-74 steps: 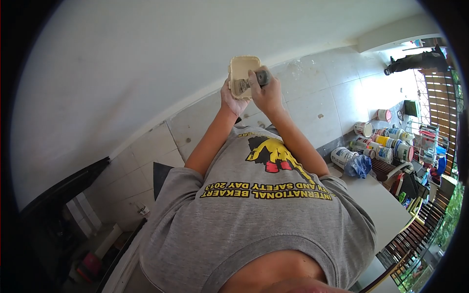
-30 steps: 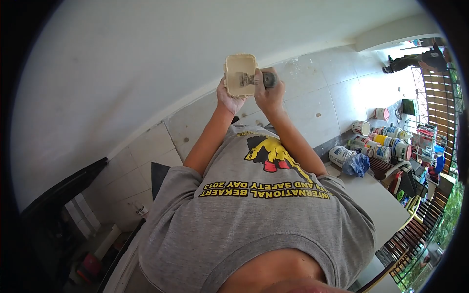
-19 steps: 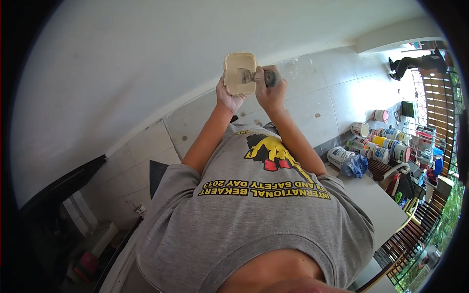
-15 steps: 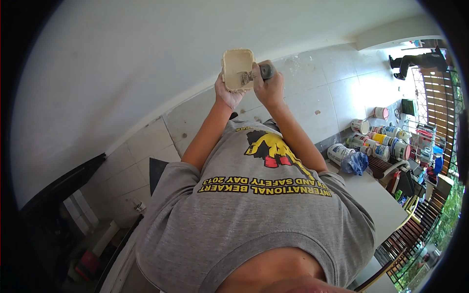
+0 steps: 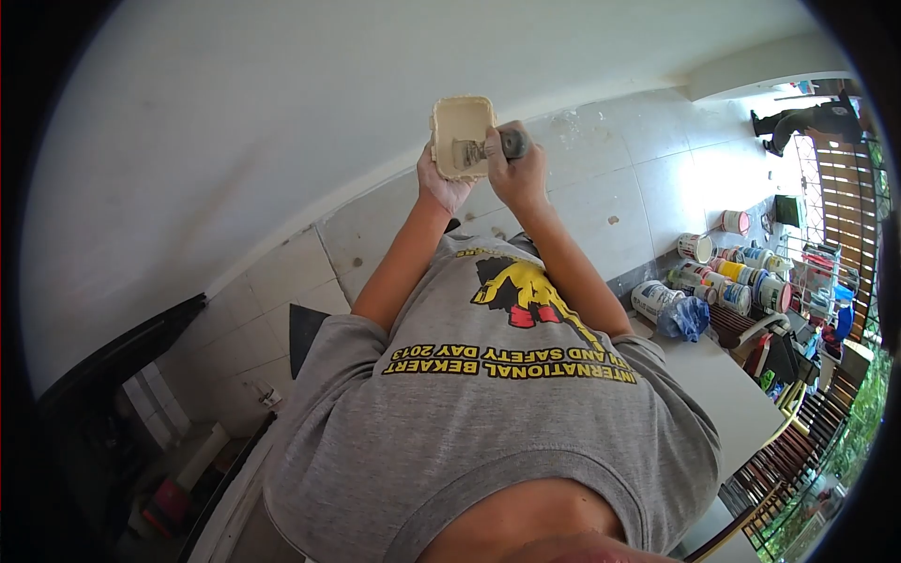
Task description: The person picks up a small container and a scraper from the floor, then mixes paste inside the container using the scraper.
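Note:
A cream, square tub (image 5: pixel 464 111) with a crusted rim is held up at the top centre, pale material coating its inside. My left hand (image 5: pixel 445 183) is closed around its lower left side, palm under it, with whitish smears on the skin. In my right hand (image 5: pixel 518 174) is a putty knife (image 5: pixel 513 144); the thumb lies along it and the dark, rounded handle end points up. Its smeared blade rests inside the tub, near the right wall.
A pale wall (image 5: pixel 235 122) fills the left and top. Several paint buckets (image 5: pixel 736 298) and a blue plastic bag (image 5: pixel 684 319) stand at the right by a white tabletop (image 5: pixel 718 385). Tiled floor (image 5: pixel 591 202) stretches beyond my hands. Another person (image 5: pixel 807 120) is at the far upper right.
Both hands and the tub have shifted slightly up since the earliest frame. The blade has moved about inside the tub. The distant person's legs have changed position.

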`<state>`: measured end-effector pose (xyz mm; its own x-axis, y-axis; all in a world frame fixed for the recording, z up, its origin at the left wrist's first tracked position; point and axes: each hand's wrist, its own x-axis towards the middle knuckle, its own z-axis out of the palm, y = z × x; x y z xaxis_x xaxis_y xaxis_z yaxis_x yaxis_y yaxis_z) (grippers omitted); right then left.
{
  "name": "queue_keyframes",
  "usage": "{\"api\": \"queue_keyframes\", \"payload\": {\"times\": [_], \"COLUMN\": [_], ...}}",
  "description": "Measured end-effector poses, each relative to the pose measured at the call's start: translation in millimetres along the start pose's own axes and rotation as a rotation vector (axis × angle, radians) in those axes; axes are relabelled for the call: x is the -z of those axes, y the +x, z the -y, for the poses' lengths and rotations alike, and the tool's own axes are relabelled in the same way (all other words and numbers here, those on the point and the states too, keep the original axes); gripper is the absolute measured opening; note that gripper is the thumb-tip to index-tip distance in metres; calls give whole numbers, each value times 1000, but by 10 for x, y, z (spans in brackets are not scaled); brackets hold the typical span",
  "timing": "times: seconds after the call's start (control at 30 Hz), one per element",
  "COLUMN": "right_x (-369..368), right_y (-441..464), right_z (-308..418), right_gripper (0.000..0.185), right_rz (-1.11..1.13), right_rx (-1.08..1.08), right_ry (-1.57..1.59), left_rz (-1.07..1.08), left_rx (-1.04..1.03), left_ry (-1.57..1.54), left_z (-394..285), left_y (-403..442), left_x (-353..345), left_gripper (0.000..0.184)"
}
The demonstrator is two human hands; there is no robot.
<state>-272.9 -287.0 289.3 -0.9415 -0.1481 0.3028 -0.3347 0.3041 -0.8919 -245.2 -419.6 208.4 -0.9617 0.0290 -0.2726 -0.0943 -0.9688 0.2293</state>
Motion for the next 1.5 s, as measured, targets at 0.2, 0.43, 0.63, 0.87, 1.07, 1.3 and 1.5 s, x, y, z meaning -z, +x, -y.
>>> {"api": "queue_keyframes", "payload": {"times": [0.2, 0.43, 0.63, 0.87, 1.07, 1.3, 1.5], "right_x": [-32, -28, -39, -19, -28, -97, -134], "right_y": [-27, -27, 12, 72, 68, 47, 5], "right_z": [-39, -52, -108, 58, 107, 106, 119], "right_gripper": [20, 21, 20, 20, 19, 19, 19], "right_rz": [-57, -18, -72, 78, 100, 7, 24], "right_rx": [4, -33, -27, -20, -11, 41, 14], "right_ry": [110, 63, 108, 2, -13, 23, 4], "left_rz": [73, 21, 48, -34, -43, -3, -94], "left_rx": [11, 1, 4, -13, -7, -25, -8], "left_ry": [20, 18, 63, -3, -23, 11, 3], "left_z": [-9, 21, 3, 26, 29, 4, 49], "left_y": [16, -4, 3, -43, -29, -15, 19], "left_x": [72, 94, 62, -12, -15, -38, 40], "left_gripper": [50, 51, 53, 51, 49, 47, 46]}}
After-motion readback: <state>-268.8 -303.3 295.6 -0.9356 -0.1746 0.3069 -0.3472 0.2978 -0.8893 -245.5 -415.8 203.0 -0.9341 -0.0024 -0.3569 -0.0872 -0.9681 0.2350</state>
